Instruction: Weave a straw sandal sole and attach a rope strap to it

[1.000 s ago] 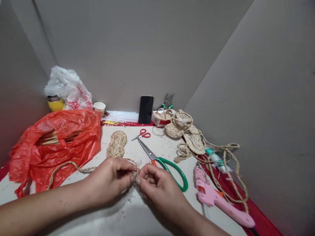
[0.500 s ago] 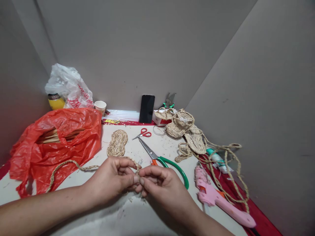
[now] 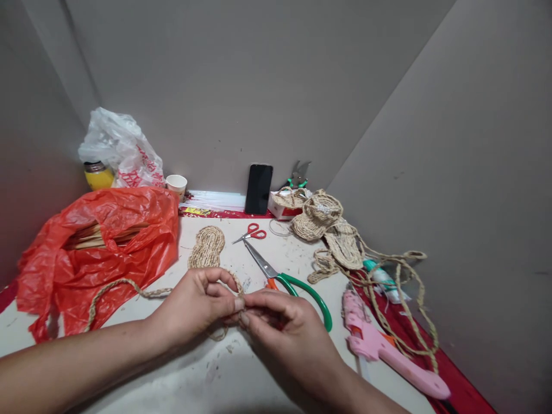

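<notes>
Low in the middle of the view, my left hand pinches a braided straw cord between thumb and fingers. My right hand meets it from the right, fingertips closed on the same cord. The exact spot where both grip is partly hidden by the fingers. A small loop of the cord hangs below the fingertips. Beyond my left hand lies a woven straw sole. Just past my right hand are large green-handled scissors, blades half hidden by nothing and pointing away. Red-handled scissors lie beyond them.
An orange-red plastic bag with straw strips lies left, a cord across it. A pink glue gun, straw slippers and loose cord lie right. A phone and paper cup stand at the back.
Both hands have shifted slightly, with the fingertips closer together around the cord. A small loop of cord now shows below my left hand.
</notes>
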Demonstrator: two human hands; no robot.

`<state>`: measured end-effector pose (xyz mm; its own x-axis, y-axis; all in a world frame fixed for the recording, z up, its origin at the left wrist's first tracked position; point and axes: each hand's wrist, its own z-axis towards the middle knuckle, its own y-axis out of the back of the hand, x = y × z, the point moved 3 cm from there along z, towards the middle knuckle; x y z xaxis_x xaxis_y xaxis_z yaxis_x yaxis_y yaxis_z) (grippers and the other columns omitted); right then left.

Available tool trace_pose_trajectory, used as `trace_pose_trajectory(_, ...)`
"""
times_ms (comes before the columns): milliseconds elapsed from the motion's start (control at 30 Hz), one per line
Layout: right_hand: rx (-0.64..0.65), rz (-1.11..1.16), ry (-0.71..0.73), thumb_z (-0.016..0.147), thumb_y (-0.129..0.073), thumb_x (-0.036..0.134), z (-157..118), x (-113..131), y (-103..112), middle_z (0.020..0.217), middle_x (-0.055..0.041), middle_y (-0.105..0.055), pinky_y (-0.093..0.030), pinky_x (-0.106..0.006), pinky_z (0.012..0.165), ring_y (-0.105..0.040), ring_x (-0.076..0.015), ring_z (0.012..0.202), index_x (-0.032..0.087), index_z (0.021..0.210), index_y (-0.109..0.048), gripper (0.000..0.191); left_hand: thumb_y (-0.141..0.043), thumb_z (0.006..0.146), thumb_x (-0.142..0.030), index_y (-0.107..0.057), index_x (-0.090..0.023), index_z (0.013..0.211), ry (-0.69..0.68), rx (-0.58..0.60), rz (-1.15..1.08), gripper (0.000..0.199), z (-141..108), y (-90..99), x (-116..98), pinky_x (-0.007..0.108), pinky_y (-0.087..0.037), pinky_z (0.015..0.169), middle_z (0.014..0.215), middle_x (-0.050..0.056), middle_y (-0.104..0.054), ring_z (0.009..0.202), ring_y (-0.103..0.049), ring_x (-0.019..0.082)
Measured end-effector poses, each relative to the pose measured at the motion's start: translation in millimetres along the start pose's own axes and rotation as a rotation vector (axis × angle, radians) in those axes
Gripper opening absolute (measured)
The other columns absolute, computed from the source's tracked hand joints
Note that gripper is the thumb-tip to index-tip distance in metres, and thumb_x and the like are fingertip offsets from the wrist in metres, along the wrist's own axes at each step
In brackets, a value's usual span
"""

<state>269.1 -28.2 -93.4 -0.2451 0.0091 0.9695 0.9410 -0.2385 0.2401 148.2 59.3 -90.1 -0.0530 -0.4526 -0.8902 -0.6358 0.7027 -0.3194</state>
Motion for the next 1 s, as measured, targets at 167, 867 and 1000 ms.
trace_pose_trajectory(167, -0.081, -0.365, 0.269, 0.084, -0.058, 0.017, -4.6, 9.1, -0.9, 0.076, -0.0057, -0.071, -0.051, -0.028, 0.065, -0.064, -0.017, 0.068, 0.019, 0.085, -0.072, 0.014, -0.085, 0.057, -0.028, -0.053, -0.014, 0.074, 0.041, -0.003, -0.132, 0.039, -0.8, -2.9, 3.7, 0.017, -0.042, 0.055, 0.053, -0.001, -0.065, 0.05, -0.057, 0.007)
trace_pose_trajectory(867, -0.142, -0.459, 0.451, 0.089, -0.049, 0.011, -8.5, 8.2, 1.1, 0.083, -0.0078, -0.072, -0.051, -0.028, 0.071, -0.066, -0.0178, 0.076, 0.017, 0.09, -0.066, 0.018, -0.077, 0.068, -0.037, -0.06, -0.015, 0.069, -0.065, -0.092, 0.032, 0.027, -3.3, -1.7, -4.2, 0.021, -0.039, 0.059, 0.06, -0.002, -0.061, 0.058, -0.053, 0.008)
trace_pose_trajectory(1000, -0.135, -0.379, 0.377, 0.088, -0.05, 0.014, -6.0, 8.6, 1.7, 0.078, -0.005, -0.071, -0.049, -0.027, 0.068, -0.064, -0.0164, 0.071, 0.019, 0.085, -0.067, 0.017, -0.075, 0.069, -0.041, -0.058, -0.016, 0.071, -0.114, -0.076, 0.052, 0.03, -4.1, -2.3, -3.4, 0.021, -0.04, 0.061, 0.062, -0.001, -0.061, 0.062, -0.055, 0.01)
